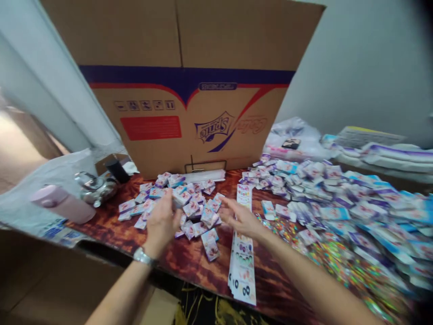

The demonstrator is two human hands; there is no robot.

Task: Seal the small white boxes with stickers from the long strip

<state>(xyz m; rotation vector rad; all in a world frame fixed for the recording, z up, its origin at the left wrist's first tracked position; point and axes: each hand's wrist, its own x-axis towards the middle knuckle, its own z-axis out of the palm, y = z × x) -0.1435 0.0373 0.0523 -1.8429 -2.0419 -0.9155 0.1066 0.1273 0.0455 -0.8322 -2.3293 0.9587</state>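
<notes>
A heap of small white, purple and blue printed boxes (191,207) lies on the table between my two hands. My left hand (163,222), with a watch on its wrist, is at the heap's left side, thumb and fingers apart. A box edge shows beside its fingertips; whether they touch it is unclear. From the right, my right hand (241,219) reaches over a stack of long printed strips (242,271), fingers stretched toward the heap's right edge. One box (210,246) lies at the front of the heap.
A large cardboard box (189,104) stands behind the heap. At left are a pink bottle (64,203) and a shiny metal object (96,187). Many more small boxes (334,212) cover the right side, beside colourful shiny pieces (338,257). The table's front edge runs below my hands.
</notes>
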